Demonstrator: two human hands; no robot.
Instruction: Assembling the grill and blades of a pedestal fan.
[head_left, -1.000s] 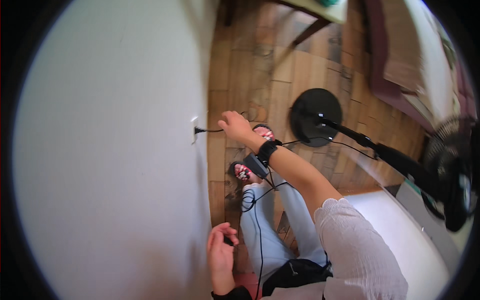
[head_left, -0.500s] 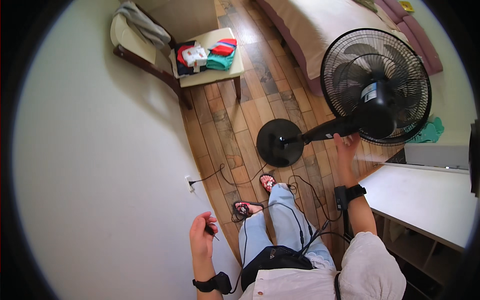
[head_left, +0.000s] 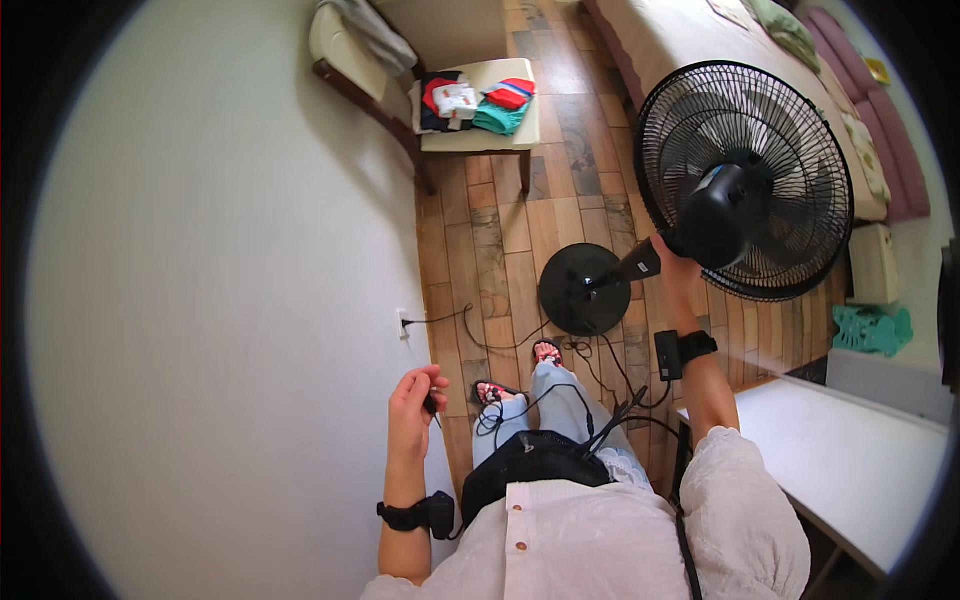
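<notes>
A black pedestal fan (head_left: 716,214) with a round wire cage stands on my right, its round base (head_left: 575,300) on the floor. My right hand (head_left: 678,265) is closed round the pole just under the motor housing. On the left, near the white wall, my left hand (head_left: 412,398) is raised with its fingers curled round a small black-handled tool (head_left: 431,404). Only part of that tool shows, with a thin shaft pointing down. Both wrists wear black strapped devices.
A power cord runs from a wall socket (head_left: 403,323) toward the fan base, with loose cables near my feet. A chair (head_left: 510,143) holding folded clothes stands ahead. A bed (head_left: 690,40) lies at the far right, a white table (head_left: 850,450) near right.
My right hand has gone from partly spread fingers beside the fan's neck to a grip round the pole. The fan's head has turned a little. My view has shifted toward the right.
</notes>
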